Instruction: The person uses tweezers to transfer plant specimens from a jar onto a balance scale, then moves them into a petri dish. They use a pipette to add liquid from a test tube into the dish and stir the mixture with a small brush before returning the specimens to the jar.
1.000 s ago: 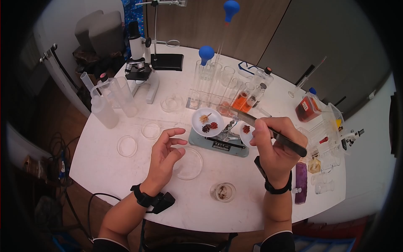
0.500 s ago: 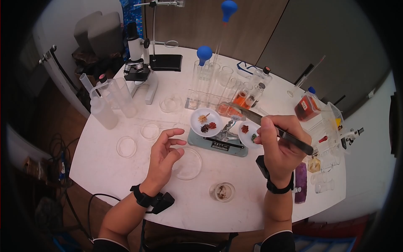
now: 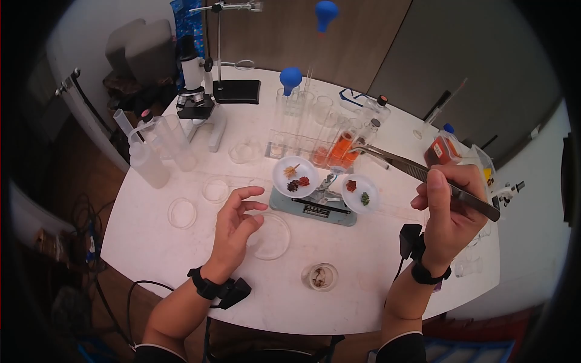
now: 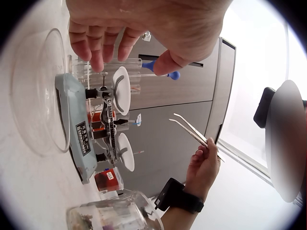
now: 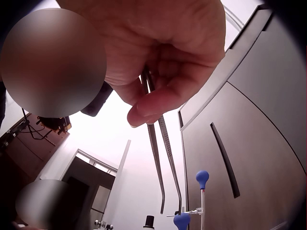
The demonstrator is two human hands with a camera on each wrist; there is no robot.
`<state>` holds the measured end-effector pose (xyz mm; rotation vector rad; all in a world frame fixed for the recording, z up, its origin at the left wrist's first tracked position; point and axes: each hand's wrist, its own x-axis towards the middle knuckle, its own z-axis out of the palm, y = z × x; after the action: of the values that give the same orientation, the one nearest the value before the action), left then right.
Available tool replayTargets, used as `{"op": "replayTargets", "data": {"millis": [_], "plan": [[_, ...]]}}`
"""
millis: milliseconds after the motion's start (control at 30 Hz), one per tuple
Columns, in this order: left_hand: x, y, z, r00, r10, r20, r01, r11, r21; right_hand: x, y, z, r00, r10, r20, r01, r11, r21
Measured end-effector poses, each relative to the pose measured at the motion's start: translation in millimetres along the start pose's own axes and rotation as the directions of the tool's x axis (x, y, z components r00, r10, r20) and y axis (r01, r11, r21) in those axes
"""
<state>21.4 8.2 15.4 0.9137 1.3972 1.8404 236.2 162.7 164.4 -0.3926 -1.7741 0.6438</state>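
Observation:
My right hand (image 3: 451, 212) grips a pair of curved metal tweezers (image 3: 402, 164) to the right of the balance. In the left wrist view the tweezers (image 4: 189, 130) point up with their tips apart, nothing between them. My left hand (image 3: 232, 235) hovers with loosely bent fingers beside a large glass petri dish (image 3: 289, 235), holding nothing. Between the hands stands a grey-green balance (image 3: 311, 209). Its left pan (image 3: 310, 169) carries straw-coloured, dark and red heaps; the right pan (image 3: 367, 184) has a red heap and a green one.
A small beaker (image 3: 321, 277) with brown bits stands near the front edge. Behind the balance are a rack of test tubes (image 3: 302, 142), some with orange liquid, and blue-bulbed droppers (image 3: 290, 80). A microscope (image 3: 200, 109) and plastic bottles (image 3: 147, 163) stand left.
My right hand has moved right, away from the balance, with the tweezers, uncovering the right pan and its green heap. My left hand has stayed almost still.

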Motion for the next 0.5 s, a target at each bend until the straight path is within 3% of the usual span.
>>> {"op": "replayTargets", "data": {"millis": [233,500], "plan": [[-1.5,4.8,6.5,0.999,-0.024,-0.030,0.025,0.998,0.064,8.1,5.3,-18.8,0.996,0.083,0.045,-0.081,0.996,-0.043],[-0.5,1.7,6.8,0.999,-0.027,-0.033,0.029,0.997,0.070,8.9,8.9,-13.3,0.998,0.047,0.044,-0.045,0.998,-0.051]]}}
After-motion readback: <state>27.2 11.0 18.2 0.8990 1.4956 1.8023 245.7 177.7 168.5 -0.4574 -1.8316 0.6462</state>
